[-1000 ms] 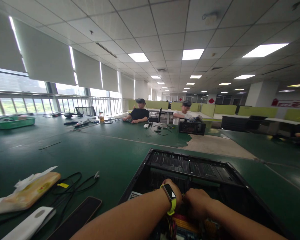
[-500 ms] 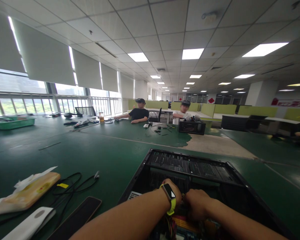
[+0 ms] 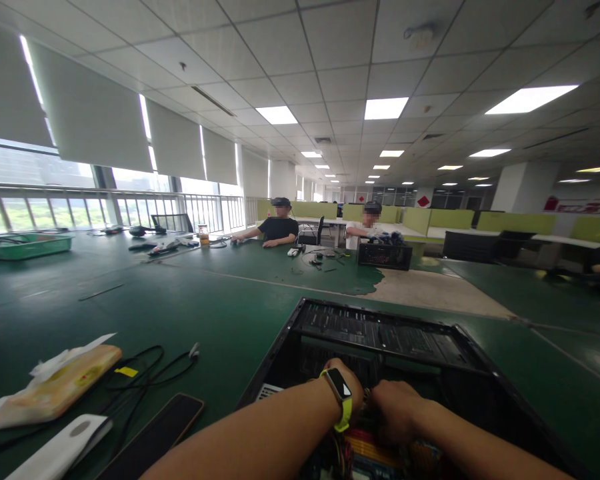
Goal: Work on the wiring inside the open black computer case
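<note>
An open black computer case (image 3: pixel 497 381) lies in front of me on the green tabletop. Both my hands reach down inside it, close together. My left hand (image 3: pixel 349 373), below a wrist with a yellow-green smartwatch (image 3: pixel 341 392), is closed, its fingertips mostly hidden. Thin coloured wires (image 3: pixel 366 396) show between the two hands. Curled beside them is my right hand (image 3: pixel 394 403), its fingers closed at the wires. Below the hands are an orange-yellow ribbon cable (image 3: pixel 373 445) and part of a circuit board, both partly covered by my forearms.
Left of the case lie a dark phone (image 3: pixel 163 433), a white flat object (image 3: pixel 60 450), a tissue pack (image 3: pixel 75 380) and a black cable (image 3: pixel 155 373). A green tray (image 3: pixel 30 248) sits far left. Across the table, one person works at another case (image 3: pixel 384 255); another sits beside.
My hands stay almost in place inside the case. Across the table, the co-worker's gloved hands have shifted slightly over the other case.
</note>
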